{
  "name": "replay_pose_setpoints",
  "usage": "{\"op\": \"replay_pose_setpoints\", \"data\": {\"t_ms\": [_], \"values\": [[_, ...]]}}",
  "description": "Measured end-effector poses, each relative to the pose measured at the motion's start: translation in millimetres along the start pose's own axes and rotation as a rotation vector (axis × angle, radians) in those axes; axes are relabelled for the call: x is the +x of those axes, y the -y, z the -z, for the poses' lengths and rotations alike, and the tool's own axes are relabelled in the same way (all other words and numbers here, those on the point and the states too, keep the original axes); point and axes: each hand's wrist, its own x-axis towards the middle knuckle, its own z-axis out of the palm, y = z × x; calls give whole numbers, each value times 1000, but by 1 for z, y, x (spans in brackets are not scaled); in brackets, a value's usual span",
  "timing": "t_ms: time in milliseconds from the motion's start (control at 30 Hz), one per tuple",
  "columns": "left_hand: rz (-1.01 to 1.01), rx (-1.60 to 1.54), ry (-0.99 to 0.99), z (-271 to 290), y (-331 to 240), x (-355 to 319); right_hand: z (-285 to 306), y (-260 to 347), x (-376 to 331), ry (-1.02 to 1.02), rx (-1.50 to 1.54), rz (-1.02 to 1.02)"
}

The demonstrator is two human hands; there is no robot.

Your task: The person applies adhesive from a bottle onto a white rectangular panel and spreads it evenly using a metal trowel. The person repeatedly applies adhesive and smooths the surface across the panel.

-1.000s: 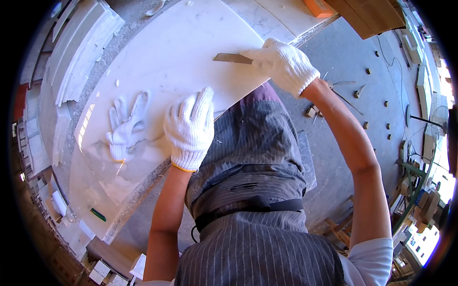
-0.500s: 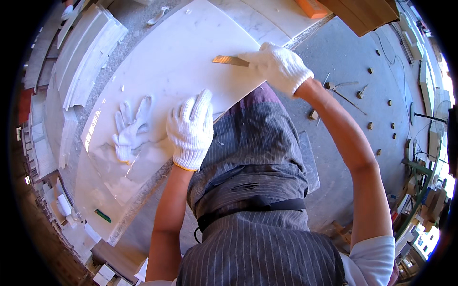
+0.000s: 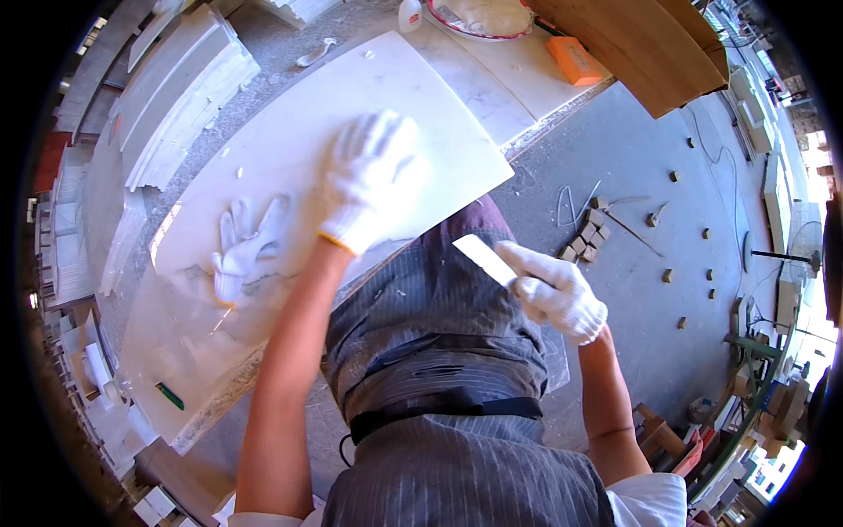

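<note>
A large polished white stone slab point(image 3: 290, 176) lies across the bench. My left hand point(image 3: 369, 176), in a white knit glove, rests on the slab's top with its fingers stretched out, slightly blurred by motion. Beside the slab's near edge, in front of my apron, my gloved right hand point(image 3: 555, 288) is closed around the lower end of a flat metal blade point(image 3: 483, 260). The blade points up and left, clear of the slab, and catches bright light. A spare white glove point(image 3: 246, 241) lies flat on the slab, left of my left hand.
Stacked white stone strips point(image 3: 180, 97) stand at the left. An orange block point(image 3: 574, 60), a round basin point(image 3: 483, 16) and a cardboard box point(image 3: 654, 53) are at the far side. Small blocks point(image 3: 588, 237) sit on the floor to the right. A green tool point(image 3: 170, 396) lies lower left.
My right hand has drawn the blade back off the slab, toward my body. My left hand has slid farther up and right across the slab. The view has shifted slightly.
</note>
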Motion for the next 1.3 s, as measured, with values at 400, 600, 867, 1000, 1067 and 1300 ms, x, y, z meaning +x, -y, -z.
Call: {"op": "replay_pose_setpoints", "data": {"t_ms": [400,600,867,1000,1067,1300], "values": [[734,-1483,337,60,-103,-61,-39,0,-3,-132,-186,232],[1020,-1495,414,80,-78,-43,-58,6,21,-96,-126,194],[1076,-1421,347,74,-70,-41,-50,11,38,-136,14,236],[1014,-1405,365,70,-73,-39,-59,21,45,-90,-9,89],[980,-1377,424,75,-68,-32,-59,31,45,-99,-106,120],[794,-925,394,78,-35,-36,-31,61,51,-235,-335,297]]}}
